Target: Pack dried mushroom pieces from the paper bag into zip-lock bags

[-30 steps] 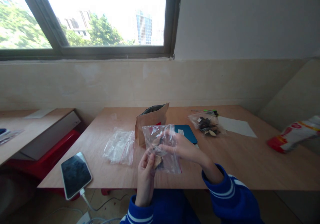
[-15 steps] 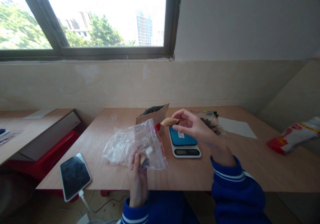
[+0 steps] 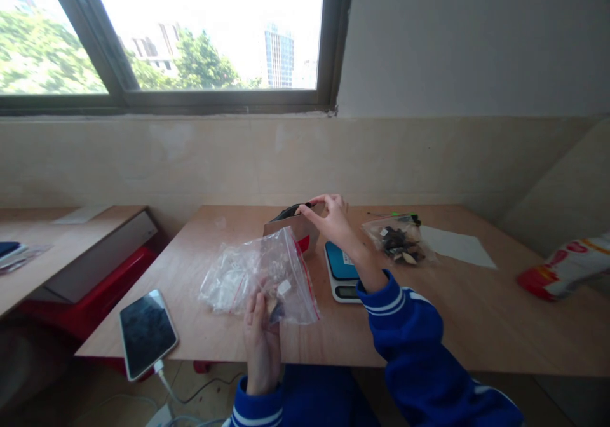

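My left hand (image 3: 261, 325) is closed on the lower part of a clear zip bag (image 3: 298, 287). Inside the bag are a small white square and a few tan and dark pieces near my fingers. My right hand (image 3: 328, 217) reaches over the mouth of a brown paper pouch (image 3: 286, 225), thumb and fingers pinched. A bit of a tan dried piece (image 3: 298, 210) shows at the thumb tip; the rest is hidden. Below my right forearm sits a kitchen scale (image 3: 336, 263) with a blue top, partly covered by the arm.
Crumpled clear plastic (image 3: 222, 284) lies left of the zip bag. Another zip bag (image 3: 400, 243) of dark and tan pieces is right of the scale, beside white paper (image 3: 457, 247). A phone (image 3: 147, 335) with a cable lies front left, a red-and-white packet (image 3: 557, 271) far right.
My right hand has moved left and away from me, from above the scale to the pouch mouth, carrying the tan dried piece. My left hand stays on the zip bag.
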A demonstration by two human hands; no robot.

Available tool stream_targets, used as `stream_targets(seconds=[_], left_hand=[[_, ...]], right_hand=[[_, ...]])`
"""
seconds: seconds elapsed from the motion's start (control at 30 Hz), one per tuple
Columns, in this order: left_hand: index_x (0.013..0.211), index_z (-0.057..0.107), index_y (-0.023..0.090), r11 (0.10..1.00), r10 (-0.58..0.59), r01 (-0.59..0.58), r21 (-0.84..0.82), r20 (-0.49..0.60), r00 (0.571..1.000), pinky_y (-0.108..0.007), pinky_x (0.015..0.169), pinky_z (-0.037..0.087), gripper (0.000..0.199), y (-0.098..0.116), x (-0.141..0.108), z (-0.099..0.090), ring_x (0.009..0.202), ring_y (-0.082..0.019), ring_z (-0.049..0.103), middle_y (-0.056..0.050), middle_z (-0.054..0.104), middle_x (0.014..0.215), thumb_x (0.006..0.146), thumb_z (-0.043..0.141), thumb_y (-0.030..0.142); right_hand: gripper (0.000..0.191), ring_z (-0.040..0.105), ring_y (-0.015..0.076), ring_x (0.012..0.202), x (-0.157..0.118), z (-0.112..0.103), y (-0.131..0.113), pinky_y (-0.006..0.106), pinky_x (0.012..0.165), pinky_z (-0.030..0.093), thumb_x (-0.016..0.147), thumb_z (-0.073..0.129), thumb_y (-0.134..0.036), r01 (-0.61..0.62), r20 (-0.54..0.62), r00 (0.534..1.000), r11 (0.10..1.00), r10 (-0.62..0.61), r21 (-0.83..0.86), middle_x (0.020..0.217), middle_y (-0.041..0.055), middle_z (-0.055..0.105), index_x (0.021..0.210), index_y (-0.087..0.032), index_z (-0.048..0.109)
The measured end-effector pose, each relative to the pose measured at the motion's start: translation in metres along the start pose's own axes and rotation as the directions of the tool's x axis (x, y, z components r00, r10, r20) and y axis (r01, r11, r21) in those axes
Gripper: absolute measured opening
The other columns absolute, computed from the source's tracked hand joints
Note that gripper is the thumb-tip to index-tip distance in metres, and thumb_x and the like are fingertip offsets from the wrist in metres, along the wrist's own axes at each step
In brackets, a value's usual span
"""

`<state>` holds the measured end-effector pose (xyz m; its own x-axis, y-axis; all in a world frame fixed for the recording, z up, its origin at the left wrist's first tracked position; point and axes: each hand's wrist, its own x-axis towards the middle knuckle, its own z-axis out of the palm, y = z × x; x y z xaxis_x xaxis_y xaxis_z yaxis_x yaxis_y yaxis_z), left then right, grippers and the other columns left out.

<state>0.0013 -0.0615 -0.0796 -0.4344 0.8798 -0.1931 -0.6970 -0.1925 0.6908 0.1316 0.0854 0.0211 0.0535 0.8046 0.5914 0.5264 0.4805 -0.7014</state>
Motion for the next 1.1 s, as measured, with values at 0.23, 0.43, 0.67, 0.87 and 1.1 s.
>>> stream_targets(seconds=[0.23,0.43,0.67,0.87,1.1], left_hand=[[0.115,0.065,0.024,0.999,-0.025,0.026,-0.042,0.025,0.999,-0.027,0.087,0.049,0.042,0.001,-0.002,0.002,0.108,-0.019,0.061,-0.006,0.068,0.115,0.076,0.069,0.038],[0.124,0.06,0.024,0.999,-0.009,0.015,-0.049,0.124,0.992,-0.03,0.092,0.047,0.045,0.001,-0.005,0.0,0.116,-0.022,0.057,-0.008,0.065,0.122,0.08,0.064,0.035],[0.131,0.053,0.024,1.0,-0.002,0.004,-0.008,0.234,0.972,-0.038,0.105,0.037,0.056,-0.001,-0.007,-0.003,0.121,-0.025,0.053,-0.009,0.063,0.124,0.077,0.066,0.026],[0.134,0.048,0.028,0.984,0.068,-0.115,0.138,0.306,0.949,-0.039,0.105,0.039,0.057,-0.006,-0.002,-0.009,0.123,-0.024,0.052,-0.008,0.059,0.13,0.08,0.066,0.027],[0.131,0.051,0.027,0.949,0.144,-0.217,0.231,0.296,0.944,-0.036,0.103,0.042,0.053,-0.009,0.004,-0.015,0.124,-0.024,0.052,-0.008,0.058,0.132,0.08,0.067,0.027]], right_hand=[[0.017,0.06,0.0182,0.083,-0.012,-0.026,-0.023,0.039,0.081,0.052,0.085,0.055,-0.036,-0.017,0.212,0.977,0.968,-0.038,0.252,0.092,0.0059,0.059,0.089,-0.02,0.057],[0.013,0.067,0.0138,0.065,-0.049,-0.04,-0.027,0.031,0.061,0.06,0.082,0.061,-0.029,-0.475,0.64,0.763,0.749,0.089,0.462,0.076,-0.0004,0.062,0.086,-0.019,0.053],[0.027,0.066,0.0127,0.053,-0.075,-0.034,-0.025,0.02,0.044,0.053,0.08,0.066,-0.04,-0.602,0.835,0.534,0.753,0.132,0.266,0.073,0.0007,0.064,0.09,-0.017,0.058],[0.04,0.062,0.0113,0.049,-0.085,-0.029,-0.02,0.019,0.04,0.046,0.077,0.066,-0.049,-0.506,0.854,0.507,0.842,0.115,0.187,0.077,0.0027,0.067,0.1,-0.017,0.059],[0.025,0.062,0.0131,0.06,-0.086,-0.023,-0.011,0.021,0.049,0.046,0.078,0.067,-0.04,-0.374,0.798,0.598,0.907,0.077,0.193,0.076,0.0018,0.067,0.088,-0.017,0.061]])
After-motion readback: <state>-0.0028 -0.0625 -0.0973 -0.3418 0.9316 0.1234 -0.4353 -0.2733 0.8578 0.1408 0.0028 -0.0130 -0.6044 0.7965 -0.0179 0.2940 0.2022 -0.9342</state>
